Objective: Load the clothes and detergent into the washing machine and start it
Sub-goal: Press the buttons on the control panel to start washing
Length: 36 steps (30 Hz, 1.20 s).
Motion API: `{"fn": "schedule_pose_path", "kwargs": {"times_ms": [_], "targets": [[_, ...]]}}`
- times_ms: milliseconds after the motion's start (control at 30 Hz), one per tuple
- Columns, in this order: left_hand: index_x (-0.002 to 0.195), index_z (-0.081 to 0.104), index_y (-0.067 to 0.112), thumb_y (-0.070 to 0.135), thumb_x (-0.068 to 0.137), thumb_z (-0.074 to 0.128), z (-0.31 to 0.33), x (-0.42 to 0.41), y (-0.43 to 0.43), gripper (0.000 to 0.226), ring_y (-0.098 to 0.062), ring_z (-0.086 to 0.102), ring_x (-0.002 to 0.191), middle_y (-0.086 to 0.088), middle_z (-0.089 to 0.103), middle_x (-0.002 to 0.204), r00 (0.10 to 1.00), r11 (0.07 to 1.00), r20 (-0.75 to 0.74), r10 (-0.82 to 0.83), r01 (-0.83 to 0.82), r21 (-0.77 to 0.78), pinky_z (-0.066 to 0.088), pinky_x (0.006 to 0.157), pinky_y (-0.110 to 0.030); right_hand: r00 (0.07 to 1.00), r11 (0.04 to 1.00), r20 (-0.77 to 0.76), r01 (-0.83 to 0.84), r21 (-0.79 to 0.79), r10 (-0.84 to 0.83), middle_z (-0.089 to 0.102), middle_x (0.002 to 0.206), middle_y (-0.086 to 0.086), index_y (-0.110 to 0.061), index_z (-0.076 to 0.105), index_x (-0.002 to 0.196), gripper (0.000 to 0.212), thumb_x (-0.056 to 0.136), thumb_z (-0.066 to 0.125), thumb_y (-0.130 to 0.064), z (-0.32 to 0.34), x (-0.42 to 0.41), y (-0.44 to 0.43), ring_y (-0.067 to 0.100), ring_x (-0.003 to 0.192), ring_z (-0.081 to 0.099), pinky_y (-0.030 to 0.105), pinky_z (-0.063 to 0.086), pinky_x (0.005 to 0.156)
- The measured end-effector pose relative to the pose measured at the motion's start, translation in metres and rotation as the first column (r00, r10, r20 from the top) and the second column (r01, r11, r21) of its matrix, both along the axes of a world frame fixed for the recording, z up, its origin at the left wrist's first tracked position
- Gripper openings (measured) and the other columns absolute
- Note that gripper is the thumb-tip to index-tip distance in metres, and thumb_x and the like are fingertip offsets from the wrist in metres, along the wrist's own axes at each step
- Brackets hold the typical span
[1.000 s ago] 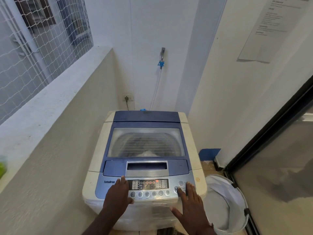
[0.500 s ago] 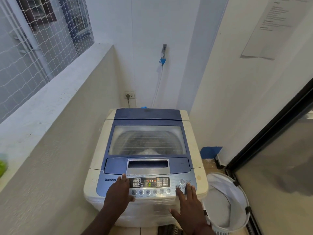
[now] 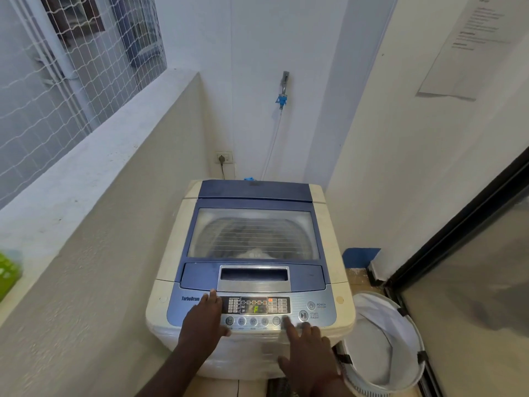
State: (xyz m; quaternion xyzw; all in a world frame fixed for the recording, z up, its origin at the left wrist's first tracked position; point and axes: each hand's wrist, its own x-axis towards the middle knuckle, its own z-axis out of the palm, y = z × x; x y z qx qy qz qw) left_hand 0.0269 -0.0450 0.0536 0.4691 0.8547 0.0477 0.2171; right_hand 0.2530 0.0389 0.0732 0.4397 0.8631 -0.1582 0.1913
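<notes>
1. Head view: washer (image 3: 249, 253) stands in the corner, lid (image 3: 253, 233) down; pale clothes show dimly through its window, low in the drum. Detergent not in view.
2. Panel (image 3: 257, 308) is lit, with a green figure on the display. Empty basket (image 3: 383, 343) sits on the floor just right of the washer.
3. Step in hand, as I judge it: setting the programme before starting. Loading looks done.
4. To do it well: press one button squarely with a single fingertip, read the display after each press, then go to the start button (image 3: 303, 315), just right of the fingertip.
5. Left hand (image 3: 204, 316): flat, palm down on the panel's left end, fingers together, gripping nothing; likely a brace.
6. Right hand (image 3: 307, 349): index finger extended onto the right end of the button row, other fingers loosely spread, holding nothing.
</notes>
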Motion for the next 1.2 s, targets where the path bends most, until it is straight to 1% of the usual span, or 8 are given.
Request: {"fn": "schedule_pose_path", "kwargs": {"times_ms": [133,233,467,600,700,833,1000,1200], "targets": [[0.153,0.049,0.019,0.048,0.092,0.082,0.0,0.002,0.002,0.075,-0.017,0.058,0.145,-0.001,0.05,0.164,1.0,1.0,-0.006,-0.002,0.001,-0.021,0.051,0.121,-0.032,0.991,0.984,-0.024,-0.135,-0.121,0.133,0.051,0.132,0.017,-0.038,-0.011,0.15,0.087,0.087,0.047,-0.058,0.01,-0.022,-0.018,0.032,0.121,0.05,0.043,0.038,0.099],[0.155,0.046,0.017,0.048,0.094,0.08,0.001,0.003,0.003,0.076,-0.018,0.055,0.148,-0.002,0.048,0.166,1.0,0.999,-0.021,-0.006,0.005,-0.033,0.049,0.124,-0.033,0.986,0.972,-0.025,-0.168,-0.165,0.166,0.059,0.126,0.018,-0.042,-0.014,0.149,0.088,0.087,0.047,-0.056,0.006,-0.03,-0.023,0.034,0.115,0.057,0.043,0.042,0.098],[0.16,0.042,0.015,0.049,0.097,0.077,0.003,0.004,0.001,0.08,-0.02,0.051,0.153,-0.004,0.042,0.171,0.998,0.998,-0.056,-0.026,0.023,-0.052,0.045,0.127,-0.036,0.979,0.958,-0.045,-0.204,-0.201,0.199,0.06,0.126,0.019,-0.041,-0.011,0.15,0.083,0.091,0.047,-0.051,0.007,-0.045,-0.026,0.035,0.116,0.057,0.041,0.043,0.096],[0.165,0.035,0.012,0.048,0.101,0.072,0.0,0.005,0.001,0.083,-0.025,0.036,0.164,-0.007,0.027,0.18,0.996,0.996,-0.082,-0.043,0.037,-0.078,0.037,0.134,-0.041,0.972,0.953,-0.047,-0.235,-0.194,0.23,0.058,0.128,0.021,-0.041,-0.013,0.149,0.082,0.093,0.046,-0.049,0.008,-0.053,-0.027,0.037,0.116,0.057,0.042,0.042,0.096],[0.167,0.032,0.012,0.047,0.103,0.07,-0.001,0.006,0.001,0.082,-0.026,0.028,0.168,-0.008,0.021,0.182,0.995,0.995,-0.089,-0.053,0.045,-0.088,0.033,0.136,-0.043,0.968,0.952,-0.049,-0.249,-0.179,0.244,0.058,0.128,0.022,-0.039,-0.012,0.15,0.082,0.093,0.046,-0.047,0.009,-0.057,-0.026,0.038,0.116,0.056,0.043,0.043,0.096],[0.166,0.033,0.012,0.047,0.102,0.07,0.0,0.005,0.001,0.082,-0.025,0.032,0.166,-0.006,0.024,0.181,0.995,0.994,-0.09,-0.052,0.043,-0.103,0.036,0.135,-0.044,0.967,0.949,-0.031,-0.256,-0.183,0.255,0.058,0.128,0.022,-0.038,-0.013,0.15,0.083,0.093,0.046,-0.048,0.006,-0.057,-0.028,0.038,0.115,0.057,0.043,0.043,0.095],[0.162,0.041,0.014,0.046,0.101,0.073,0.002,0.005,0.006,0.076,-0.026,0.037,0.163,-0.007,0.031,0.178,0.993,0.986,-0.104,-0.064,0.047,-0.158,0.038,0.133,-0.048,0.963,0.948,-0.019,-0.268,-0.175,0.268,0.058,0.127,0.022,-0.036,-0.013,0.15,0.083,0.093,0.046,-0.047,0.004,-0.058,-0.027,0.038,0.114,0.057,0.045,0.043,0.095],[0.155,0.05,0.018,0.043,0.097,0.079,0.001,0.005,0.011,0.069,-0.026,0.048,0.156,-0.008,0.045,0.168,0.992,0.978,-0.107,-0.064,0.041,-0.203,0.044,0.128,-0.049,0.959,0.944,0.012,-0.276,-0.18,0.282,0.058,0.125,0.023,-0.026,-0.019,0.15,0.088,0.094,0.046,-0.043,0.0,-0.065,-0.032,0.039,0.111,0.058,0.049,0.044,0.095]]}}
